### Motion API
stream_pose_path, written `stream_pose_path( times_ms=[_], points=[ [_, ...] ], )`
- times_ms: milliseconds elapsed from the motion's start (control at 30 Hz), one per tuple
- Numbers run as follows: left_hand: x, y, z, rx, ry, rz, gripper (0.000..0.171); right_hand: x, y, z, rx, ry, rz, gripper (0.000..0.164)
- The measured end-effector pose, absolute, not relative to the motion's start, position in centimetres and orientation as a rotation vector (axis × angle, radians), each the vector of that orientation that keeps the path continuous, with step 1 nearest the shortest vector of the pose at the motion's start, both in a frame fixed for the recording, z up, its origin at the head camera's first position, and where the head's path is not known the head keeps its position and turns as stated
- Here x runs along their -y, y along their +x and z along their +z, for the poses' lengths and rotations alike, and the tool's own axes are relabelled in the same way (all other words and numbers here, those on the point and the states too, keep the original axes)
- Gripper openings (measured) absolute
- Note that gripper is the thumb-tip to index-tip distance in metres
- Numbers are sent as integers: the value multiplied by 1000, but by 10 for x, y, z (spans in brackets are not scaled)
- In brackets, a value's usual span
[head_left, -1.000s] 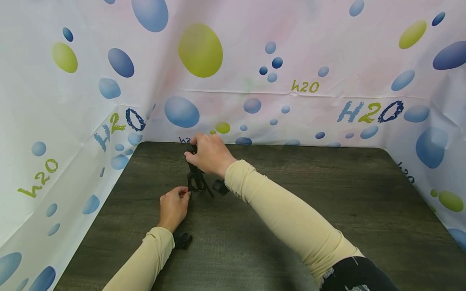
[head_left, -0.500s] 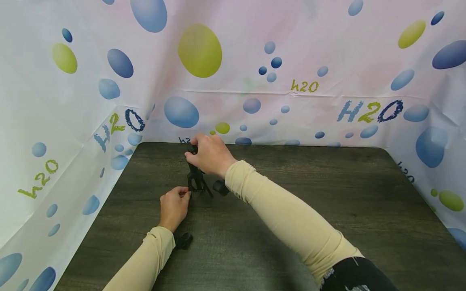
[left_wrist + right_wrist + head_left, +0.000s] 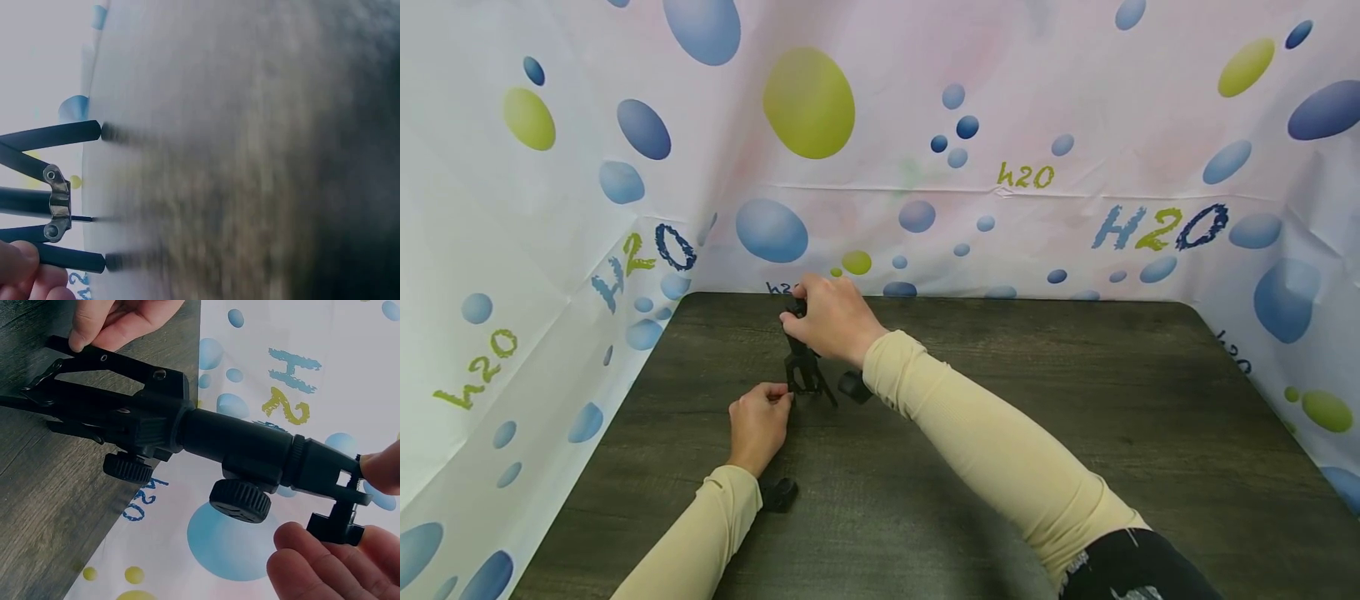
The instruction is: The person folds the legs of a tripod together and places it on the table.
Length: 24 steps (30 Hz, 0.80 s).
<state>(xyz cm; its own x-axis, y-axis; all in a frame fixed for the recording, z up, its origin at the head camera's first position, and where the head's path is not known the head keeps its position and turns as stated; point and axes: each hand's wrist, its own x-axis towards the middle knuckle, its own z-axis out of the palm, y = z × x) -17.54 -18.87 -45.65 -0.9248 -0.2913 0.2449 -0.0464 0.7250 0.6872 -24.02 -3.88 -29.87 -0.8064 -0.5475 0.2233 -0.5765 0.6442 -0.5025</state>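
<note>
We see a dark wood-grain tabletop (image 3: 1000,450), bounded left, right and far by white sheeting (image 3: 895,50) printed with blue and green bubbles. On the tabletop's far left part stands 1 small black tripod (image 3: 234,437); the left hand (image 3: 758,429) pinches 1 leg (image 3: 72,257), the right hand (image 3: 835,321) grasps its top.

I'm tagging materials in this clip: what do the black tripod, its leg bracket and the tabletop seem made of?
Black tripod: perhaps plastic or coated metal, matte; dark body, ribbed knobs. Leg bracket: likely metal, shiny, given its silvery glints. Tabletop: wood or wood-look laminate, low sheen, with streaky dark grain; I can't tell which.
</note>
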Motion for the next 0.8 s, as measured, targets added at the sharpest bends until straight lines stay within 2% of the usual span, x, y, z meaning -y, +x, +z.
stream_pose_path(
  times_ms=[800],
  points=[
    [189,-178,-456,2591,243,-1034,9,38,-240,-300,2793,947,888,37]
  ],
)
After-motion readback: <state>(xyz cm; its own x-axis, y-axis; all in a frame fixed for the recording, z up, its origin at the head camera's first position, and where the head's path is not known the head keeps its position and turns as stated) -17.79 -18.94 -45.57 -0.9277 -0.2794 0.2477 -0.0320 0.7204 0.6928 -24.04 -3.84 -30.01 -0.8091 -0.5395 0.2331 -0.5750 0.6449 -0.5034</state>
